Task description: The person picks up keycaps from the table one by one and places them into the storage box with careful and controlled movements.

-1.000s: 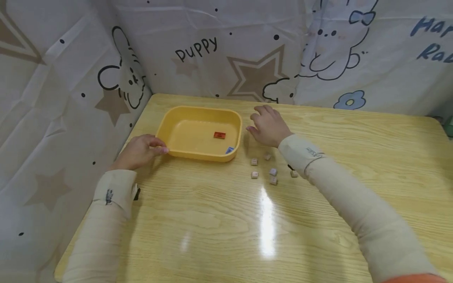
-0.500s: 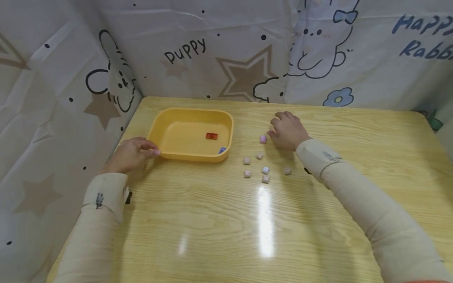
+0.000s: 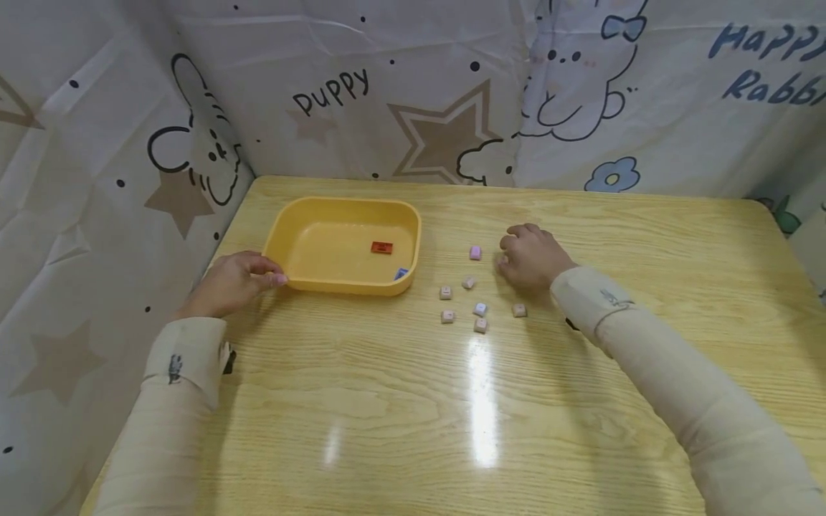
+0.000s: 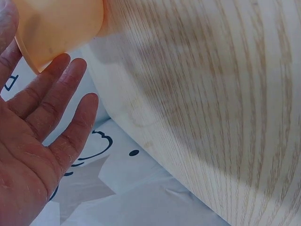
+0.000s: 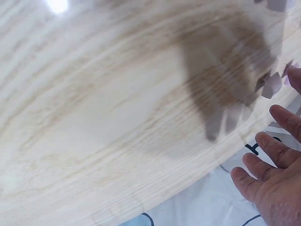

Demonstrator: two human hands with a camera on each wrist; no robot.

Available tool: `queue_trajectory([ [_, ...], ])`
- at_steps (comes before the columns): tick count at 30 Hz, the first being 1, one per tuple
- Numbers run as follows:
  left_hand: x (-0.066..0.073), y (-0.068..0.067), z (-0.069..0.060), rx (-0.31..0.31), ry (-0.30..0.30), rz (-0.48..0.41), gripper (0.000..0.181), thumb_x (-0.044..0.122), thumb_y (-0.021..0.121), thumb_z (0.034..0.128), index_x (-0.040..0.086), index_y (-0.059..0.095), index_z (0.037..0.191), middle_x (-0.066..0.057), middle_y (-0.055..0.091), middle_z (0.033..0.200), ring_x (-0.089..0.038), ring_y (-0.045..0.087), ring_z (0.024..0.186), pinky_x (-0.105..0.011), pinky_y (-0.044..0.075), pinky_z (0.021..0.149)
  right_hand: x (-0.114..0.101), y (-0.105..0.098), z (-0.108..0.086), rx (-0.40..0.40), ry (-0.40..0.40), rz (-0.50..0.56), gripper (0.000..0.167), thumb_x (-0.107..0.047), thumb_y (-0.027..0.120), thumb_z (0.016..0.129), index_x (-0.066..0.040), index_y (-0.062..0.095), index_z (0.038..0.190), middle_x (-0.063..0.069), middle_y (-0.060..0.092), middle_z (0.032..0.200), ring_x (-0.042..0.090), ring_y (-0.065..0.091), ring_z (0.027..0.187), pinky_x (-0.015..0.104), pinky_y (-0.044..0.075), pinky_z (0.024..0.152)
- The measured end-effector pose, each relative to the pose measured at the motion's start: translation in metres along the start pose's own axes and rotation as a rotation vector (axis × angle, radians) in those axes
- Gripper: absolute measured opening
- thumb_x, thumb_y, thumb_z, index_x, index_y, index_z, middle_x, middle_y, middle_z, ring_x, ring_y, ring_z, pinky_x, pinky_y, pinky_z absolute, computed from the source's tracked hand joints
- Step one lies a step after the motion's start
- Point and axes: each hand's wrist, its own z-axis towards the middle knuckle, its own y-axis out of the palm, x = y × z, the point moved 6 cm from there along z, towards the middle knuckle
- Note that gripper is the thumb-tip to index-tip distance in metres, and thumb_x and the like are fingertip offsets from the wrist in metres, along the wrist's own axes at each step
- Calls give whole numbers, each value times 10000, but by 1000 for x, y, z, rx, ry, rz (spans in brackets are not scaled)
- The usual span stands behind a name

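Observation:
At the near left corner of the yellow plastic tray (image 3: 342, 287), my left hand (image 3: 226, 284) pinches the rim between thumb and fingers. The left wrist view shows that hand (image 4: 28, 155) with its other fingers extended beside the tray wall (image 4: 66, 23). Inside the tray lie a red keycap (image 3: 381, 248) and a blue keycap (image 3: 401, 274). My right hand (image 3: 534, 258) hovers over the table, fingers relaxed and holding nothing visible. Left of it sits a purple keycap (image 3: 475, 252). Several pale keycaps lie nearby, among them a white one (image 3: 480, 309) and a beige one (image 3: 519, 310).
The light wooden table (image 3: 387, 408) runs back to a printed cloth (image 3: 445, 86) hanging behind and along the left side. A green object (image 3: 786, 218) shows at the far right edge. Light glares off the tabletop in front of the keycaps.
My right hand has moved right, away from the tray, and slightly nearer. The purple keycap, not visible a second ago, now shows on the table. My left hand stays at the tray rim.

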Motion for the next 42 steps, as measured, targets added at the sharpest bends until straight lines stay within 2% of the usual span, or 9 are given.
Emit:
queue_trajectory([
  [4, 0, 0, -1, -8, -13, -4, 497, 540, 582, 889, 106, 662, 1118, -178, 608, 1264, -358, 498, 1210, -567, 393, 998, 3, 6, -3, -3, 13, 22, 304, -231, 509, 946, -5, 672, 1069, 236, 565, 1316, 427, 479, 1274, 571, 399, 1059],
  [9, -1, -1, -1, -1, -31, -9, 489, 526, 597, 886, 100, 662, 1118, -175, 616, 1244, -338, 527, 1149, -538, 425, 948, 5, 10, -4, 8, 1, 28, 270, -221, 539, 961, -19, 676, 1075, 235, 579, 1289, 427, 487, 1259, 573, 412, 1041],
  [13, 0, -1, -2, -1, -23, -3, 481, 517, 599, 888, 100, 664, 1119, -181, 623, 1234, -345, 546, 1134, -534, 437, 929, 5, 12, -4, 28, -17, 23, 245, -225, 583, 950, -33, 688, 1060, 225, 601, 1254, 417, 507, 1240, 559, 429, 1027],
  [25, 2, -1, -2, -10, -23, -5, 482, 511, 596, 892, 98, 656, 1132, -183, 616, 1244, -349, 536, 1150, -539, 431, 945, 3, 10, -4, 47, -25, 12, 237, -242, 608, 939, -52, 702, 1045, 210, 613, 1242, 395, 531, 1219, 546, 454, 1001],
  [35, 0, 0, -1, -33, -58, -25, 500, 527, 601, 881, 103, 647, 1142, -181, 614, 1255, -342, 520, 1163, -541, 426, 959, 2, 11, -4, 25, -15, 2, 238, -237, 590, 948, -47, 696, 1047, 221, 603, 1257, 404, 519, 1233, 555, 439, 1017],
  [42, 1, -1, 0, -20, -44, -14, 476, 504, 604, 891, 101, 653, 1139, -181, 619, 1239, -341, 531, 1152, -535, 434, 949, -2, 5, -1, 33, -36, 10, 231, -218, 566, 958, -36, 679, 1044, 222, 562, 1312, 410, 478, 1269, 572, 408, 1040],
])
